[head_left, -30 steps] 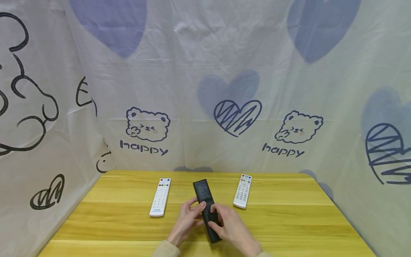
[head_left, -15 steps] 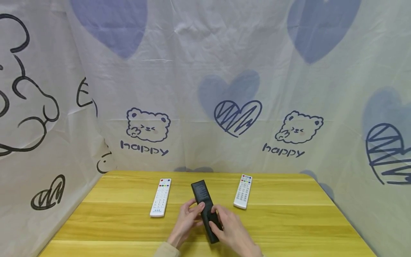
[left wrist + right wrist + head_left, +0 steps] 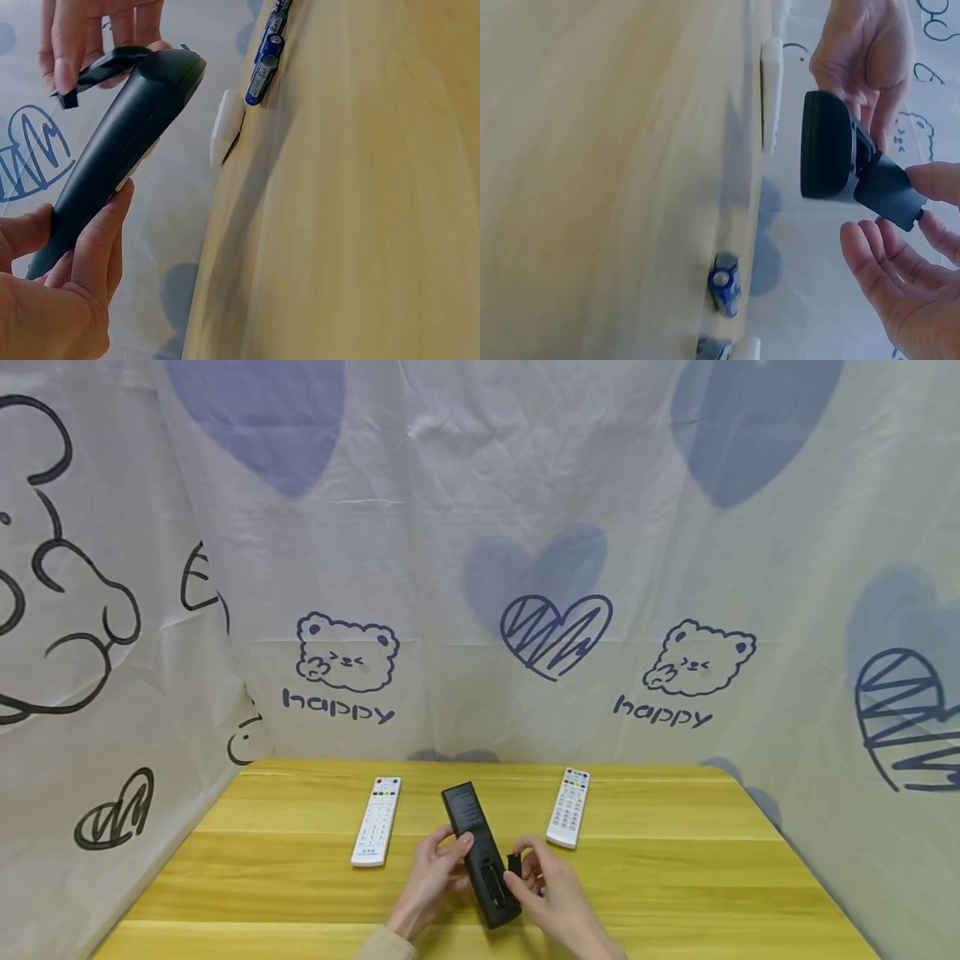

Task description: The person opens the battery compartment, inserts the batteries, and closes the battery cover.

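Observation:
A black remote control [image 3: 467, 814] is tilted with its back facing up, its battery compartment [image 3: 492, 885] uncovered. My left hand [image 3: 429, 878] grips it along the side, thumb on the back. The thumb and fingers of my right hand [image 3: 557, 893] pinch the small black battery cover [image 3: 889, 193] close beside the compartment. In the left wrist view the cover [image 3: 112, 66] sits at the remote's upper end. Blue batteries [image 3: 264, 75] lie on the table below; in the head view my right hand mostly hides them.
One white remote control [image 3: 377, 822] lies on the wooden table [image 3: 675, 860] to the left, another white remote [image 3: 568, 810] to the right. A printed cloth [image 3: 450, 485] hangs behind the table's back edge and along both sides.
My right hand has lifted the battery cover off the black remote and drawn it slightly right, exposing the compartment. The remote's top end has shifted a little left in my left hand.

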Demonstrator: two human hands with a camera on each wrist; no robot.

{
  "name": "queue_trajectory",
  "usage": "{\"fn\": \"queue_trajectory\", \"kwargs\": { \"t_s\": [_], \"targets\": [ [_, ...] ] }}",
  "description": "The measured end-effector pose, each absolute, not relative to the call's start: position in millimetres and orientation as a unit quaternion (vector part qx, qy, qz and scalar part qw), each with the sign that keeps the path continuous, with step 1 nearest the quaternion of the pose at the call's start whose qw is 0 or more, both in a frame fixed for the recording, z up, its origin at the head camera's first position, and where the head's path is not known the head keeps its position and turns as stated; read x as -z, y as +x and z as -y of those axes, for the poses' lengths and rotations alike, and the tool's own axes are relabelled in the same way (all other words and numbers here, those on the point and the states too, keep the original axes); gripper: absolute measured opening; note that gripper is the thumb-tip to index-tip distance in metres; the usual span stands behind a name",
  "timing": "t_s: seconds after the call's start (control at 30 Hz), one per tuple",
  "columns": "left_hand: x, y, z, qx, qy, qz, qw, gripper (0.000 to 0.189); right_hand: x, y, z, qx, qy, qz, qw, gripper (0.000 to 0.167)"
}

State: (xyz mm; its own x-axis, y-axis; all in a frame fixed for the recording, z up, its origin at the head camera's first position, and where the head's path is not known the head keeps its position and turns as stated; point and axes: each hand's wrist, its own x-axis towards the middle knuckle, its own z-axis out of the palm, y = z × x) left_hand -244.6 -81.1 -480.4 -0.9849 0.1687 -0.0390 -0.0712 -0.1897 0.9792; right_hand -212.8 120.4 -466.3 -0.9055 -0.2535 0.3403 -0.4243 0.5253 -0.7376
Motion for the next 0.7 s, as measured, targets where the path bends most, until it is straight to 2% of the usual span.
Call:
{"fn": "queue_trajectory", "kwargs": {
  "t_s": [0.7],
  "targets": [
    [481.3,-244.7,90.0,-0.788,0.038,-0.61,0.078,0.061,466.6,-228.8,-182.6,-0.297,0.089,0.941,0.138,0.021]
  ]
}}
